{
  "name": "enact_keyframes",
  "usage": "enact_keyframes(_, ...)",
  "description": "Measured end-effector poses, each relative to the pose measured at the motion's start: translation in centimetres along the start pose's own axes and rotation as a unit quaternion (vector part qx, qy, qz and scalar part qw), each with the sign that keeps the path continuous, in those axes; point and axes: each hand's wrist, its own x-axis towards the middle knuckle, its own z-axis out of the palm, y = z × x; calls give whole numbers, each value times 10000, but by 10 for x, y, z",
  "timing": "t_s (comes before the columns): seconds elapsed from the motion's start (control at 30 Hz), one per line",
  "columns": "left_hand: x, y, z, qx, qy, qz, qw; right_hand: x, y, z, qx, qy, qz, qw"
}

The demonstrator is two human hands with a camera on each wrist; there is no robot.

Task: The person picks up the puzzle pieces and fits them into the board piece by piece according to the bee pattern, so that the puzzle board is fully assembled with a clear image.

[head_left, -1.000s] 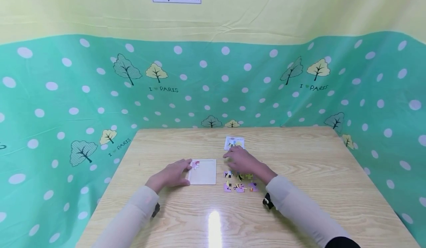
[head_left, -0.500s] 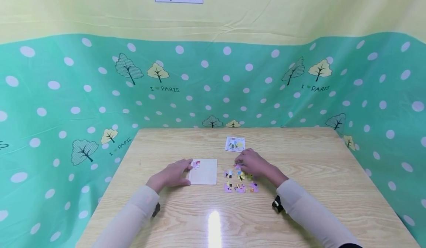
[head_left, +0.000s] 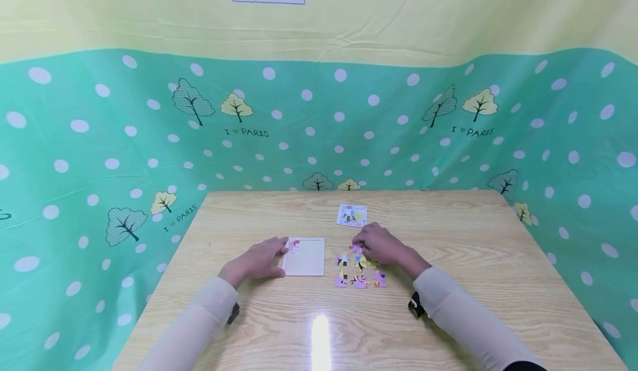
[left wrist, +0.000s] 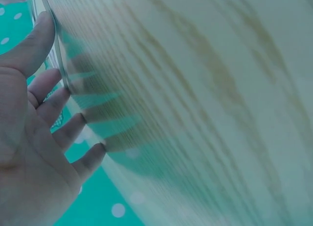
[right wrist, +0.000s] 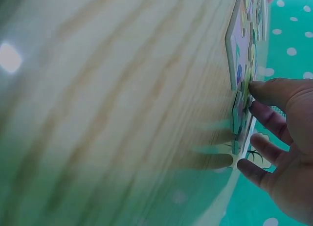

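Observation:
A pale square puzzle board (head_left: 307, 261) lies on the table with one pink puzzle piece (head_left: 293, 245) in its far left corner. My left hand (head_left: 256, 259) rests along the board's left edge, fingers spread; in the left wrist view the thumb touches the rim. To the right of the board, my right hand (head_left: 381, 243) reaches over loose puzzle pieces (head_left: 360, 281) laid out in rows. Its thumb and index fingertip pinch a pink puzzle piece (head_left: 356, 248) in the far row. The right wrist view shows the other fingers (right wrist: 253, 173) extended, and the hand covers some pieces.
Beyond the right hand lies a picture card (head_left: 351, 215) showing a bee. The wooden table (head_left: 269, 326) meets a green and yellow patterned cloth (head_left: 319, 122) at its back and sides. Light glares on the table's near part.
Over the last second my right hand has moved from near the picture card back and right, down to the far row of pieces, then stayed there. The left hand has kept its place.

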Motion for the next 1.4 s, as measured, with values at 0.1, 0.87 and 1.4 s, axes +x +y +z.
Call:
enact_keyframes(0.1,-1,1,-1,18,-20,-16,10000,0,0,1,36,53,-13,10000)
enact_keyframes(0.87,-3,0,1,-1,-35,-20,10000,4,-3,0,113,154,-118,9997)
enact_keyframes(1.4,1,-2,0,-95,-56,14,9999,28,-23,2,161,104,-394,9990)
